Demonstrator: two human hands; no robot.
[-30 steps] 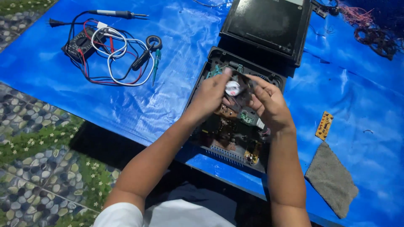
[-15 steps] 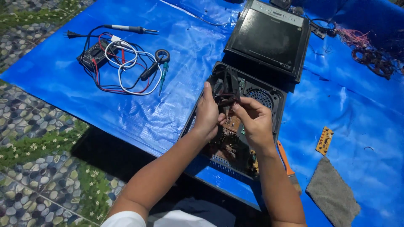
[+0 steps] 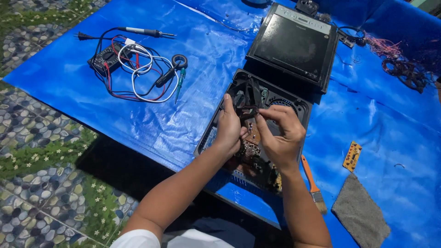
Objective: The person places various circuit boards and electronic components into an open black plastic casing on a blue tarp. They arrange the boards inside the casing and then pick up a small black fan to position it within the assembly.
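Right over the opened appliance base (image 3: pixel 216 133), a small black fan (image 3: pixel 245 95) is held up between both hands, its blades and frame tilted toward the camera above the base's upper half. The left hand (image 3: pixel 229 131) is closed on the fan's left edge, thumb reaching up along the frame. The right hand (image 3: pixel 282 135) pinches the fan's lower right side, with its fingertips (image 3: pixel 261 115) bent in at thin wires under the fan. Below the hands, inside the black base, a brown circuit board (image 3: pixel 250 151) with a copper-wound part and other small components shows, and a round vent grille (image 3: pixel 285 103) sits at the base's upper right corner.

Just beyond the base lies the appliance's flat black top panel (image 3: pixel 291 43), glass side up, touching or nearly touching the base's far edge. All of this rests on a blue tarp (image 3: pixel 138 119) spread over a pebbled floor (image 3: pixel 32 151).

To the right of the right forearm, an orange-handled brush (image 3: pixel 312 183) lies on the tarp, bristles toward the near edge. Farther right are a grey cloth (image 3: pixel 360 216) and a small yellow circuit strip (image 3: pixel 352 156), apart from each other. At far left on the tarp sits a black meter (image 3: pixel 104 59) tangled in red, black and white leads, with a soldering iron (image 3: pixel 144 32) above it and a green-handled screwdriver (image 3: pixel 180 80) beside it. A bundle of reddish wire (image 3: pixel 399 64) lies at the upper right.
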